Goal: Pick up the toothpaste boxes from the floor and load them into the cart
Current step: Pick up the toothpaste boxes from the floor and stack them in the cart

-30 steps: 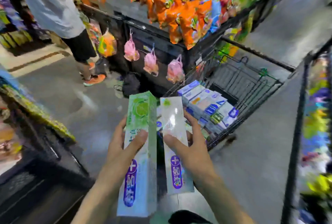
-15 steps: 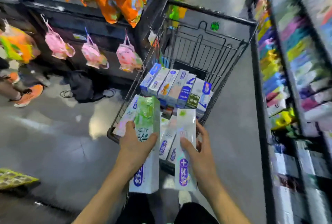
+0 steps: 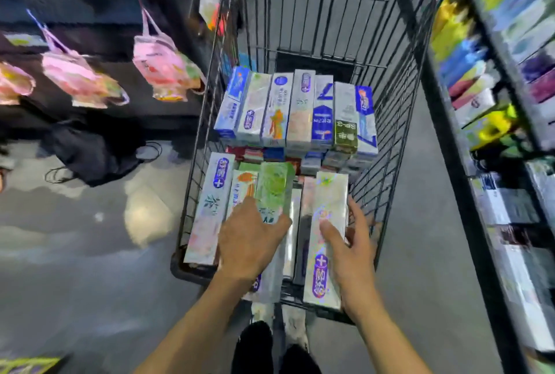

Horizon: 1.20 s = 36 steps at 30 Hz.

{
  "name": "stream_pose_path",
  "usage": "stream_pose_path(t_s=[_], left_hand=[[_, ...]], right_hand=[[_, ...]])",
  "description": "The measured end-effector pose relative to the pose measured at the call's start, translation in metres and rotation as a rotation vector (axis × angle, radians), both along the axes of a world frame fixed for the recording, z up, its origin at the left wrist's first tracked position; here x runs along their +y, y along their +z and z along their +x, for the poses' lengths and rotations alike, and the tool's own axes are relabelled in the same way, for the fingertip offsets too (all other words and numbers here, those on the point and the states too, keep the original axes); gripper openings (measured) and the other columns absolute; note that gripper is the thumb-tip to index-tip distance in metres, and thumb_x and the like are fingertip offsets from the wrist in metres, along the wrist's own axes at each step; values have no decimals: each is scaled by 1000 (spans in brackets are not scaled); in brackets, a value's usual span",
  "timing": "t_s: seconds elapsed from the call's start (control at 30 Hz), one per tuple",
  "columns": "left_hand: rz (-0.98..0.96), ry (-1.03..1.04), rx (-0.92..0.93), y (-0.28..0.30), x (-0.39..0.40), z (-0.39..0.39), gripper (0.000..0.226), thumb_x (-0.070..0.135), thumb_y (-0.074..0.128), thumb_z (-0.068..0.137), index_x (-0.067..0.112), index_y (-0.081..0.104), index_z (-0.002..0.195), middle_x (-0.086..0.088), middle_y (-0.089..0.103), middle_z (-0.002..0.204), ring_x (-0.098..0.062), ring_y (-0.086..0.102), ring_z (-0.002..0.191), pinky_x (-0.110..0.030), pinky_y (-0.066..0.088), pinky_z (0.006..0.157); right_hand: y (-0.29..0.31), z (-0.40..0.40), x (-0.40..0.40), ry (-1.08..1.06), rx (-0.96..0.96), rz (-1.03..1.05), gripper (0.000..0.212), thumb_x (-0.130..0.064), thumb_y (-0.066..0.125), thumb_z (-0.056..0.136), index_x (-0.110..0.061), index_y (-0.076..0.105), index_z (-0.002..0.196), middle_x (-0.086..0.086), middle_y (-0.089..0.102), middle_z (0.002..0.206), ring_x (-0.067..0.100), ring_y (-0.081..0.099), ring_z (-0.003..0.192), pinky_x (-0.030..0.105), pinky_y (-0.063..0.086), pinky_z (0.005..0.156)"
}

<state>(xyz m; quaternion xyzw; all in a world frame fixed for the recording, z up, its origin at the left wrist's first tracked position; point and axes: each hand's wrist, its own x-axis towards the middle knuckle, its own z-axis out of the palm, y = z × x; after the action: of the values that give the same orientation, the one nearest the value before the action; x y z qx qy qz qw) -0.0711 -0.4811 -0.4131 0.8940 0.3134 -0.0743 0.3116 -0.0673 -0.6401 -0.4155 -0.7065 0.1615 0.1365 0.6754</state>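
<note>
A black wire cart (image 3: pixel 393 121) stands in front of me, holding several toothpaste boxes in two rows. My left hand (image 3: pixel 250 241) grips a green-topped toothpaste box (image 3: pixel 274 187) over the cart's near row. My right hand (image 3: pixel 350 250) holds a silvery white toothpaste box (image 3: pixel 326 232) with a purple logo, thumb across its face, above the cart's near right corner. A far row of boxes (image 3: pixel 295 109) lies stacked higher at the cart's middle.
Pink bagged goods (image 3: pixel 163 64) hang from a dark display on the left. A black bag (image 3: pixel 90 151) lies on the grey floor beside the cart. A shelf of colourful products (image 3: pixel 510 103) runs close along the right. My dark trousers show below.
The view has swung onto the cart and come closer. Both hands carried their boxes forward and down, from in front of the cart to over its near row.
</note>
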Motion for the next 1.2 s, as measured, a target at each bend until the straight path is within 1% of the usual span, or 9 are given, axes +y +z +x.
stream_pose_path(t_s=[0.17, 0.33, 0.43, 0.5, 0.6, 0.7, 0.8, 1.0, 1.2], left_hand=[[53, -60, 40, -40, 3, 16, 60, 66, 60, 82, 13, 55, 111, -8, 64, 107, -34, 61, 100, -42, 51, 83], [127, -63, 68, -62, 3, 26, 78, 67, 56, 85, 11, 45, 137, -8, 59, 124, -31, 57, 113, -43, 48, 91], [246, -80, 71, -72, -2, 23, 76, 63, 57, 87, 9, 42, 138, -9, 55, 125, -30, 54, 116, -43, 47, 86], [325, -107, -10, -82, -4, 18, 67, 60, 60, 85, 7, 51, 125, -12, 57, 109, -32, 58, 97, -42, 49, 72], [522, -156, -114, -99, -4, 10, 65, 60, 61, 81, 2, 60, 111, -13, 56, 91, -31, 54, 75, -39, 41, 58], [549, -100, -169, -105, 2, 7, 71, 62, 61, 80, 4, 61, 121, -16, 58, 100, -34, 54, 85, -42, 40, 67], [532, -142, -184, -108, 11, 3, 74, 68, 54, 84, 11, 61, 131, -15, 61, 113, -35, 55, 98, -44, 42, 74], [482, -240, -162, -109, 24, -5, 55, 51, 45, 95, 14, 61, 133, -13, 61, 127, -34, 55, 113, -47, 46, 83], [456, -239, -131, -110, 25, -6, 51, 45, 47, 96, 17, 59, 137, -12, 58, 134, -33, 52, 119, -48, 43, 88]], right_hand=[[-43, 15, 2, 7, 23, -16, 52, -11, 61, 98, -48, 49, 132, -4, 72, 110, 11, 68, 95, 25, 55, 81], [-59, 22, 6, -35, 110, -7, 43, -6, 58, 99, -36, 47, 128, -7, 65, 89, -4, 66, 64, 13, 48, 54], [-70, 24, 11, 10, 134, -70, 42, -17, 63, 98, -49, 47, 119, -16, 65, 78, 0, 62, 61, 22, 51, 59], [-75, 25, 15, 47, 139, -117, 39, -22, 63, 97, -48, 47, 122, -19, 63, 74, -3, 57, 60, 28, 51, 64], [-78, 28, 19, 97, 101, -171, 33, -23, 62, 98, -38, 49, 125, -17, 57, 85, -4, 58, 70, 22, 47, 69], [-81, 30, 22, 130, 88, -227, 29, -25, 63, 98, -37, 48, 120, -15, 59, 93, 1, 60, 80, 18, 45, 71], [-85, 30, 25, 127, 101, -304, 25, -29, 65, 96, -31, 50, 117, -8, 62, 101, 15, 62, 91, 29, 47, 79], [-81, 28, 43, 125, 129, -417, 24, -37, 71, 90, -25, 53, 99, -10, 66, 89, 9, 63, 83, 30, 50, 77], [-88, 28, 47, 207, 94, -538, 23, -37, 61, 97, -16, 57, 107, 0, 61, 105, 15, 53, 94, 30, 42, 83]])
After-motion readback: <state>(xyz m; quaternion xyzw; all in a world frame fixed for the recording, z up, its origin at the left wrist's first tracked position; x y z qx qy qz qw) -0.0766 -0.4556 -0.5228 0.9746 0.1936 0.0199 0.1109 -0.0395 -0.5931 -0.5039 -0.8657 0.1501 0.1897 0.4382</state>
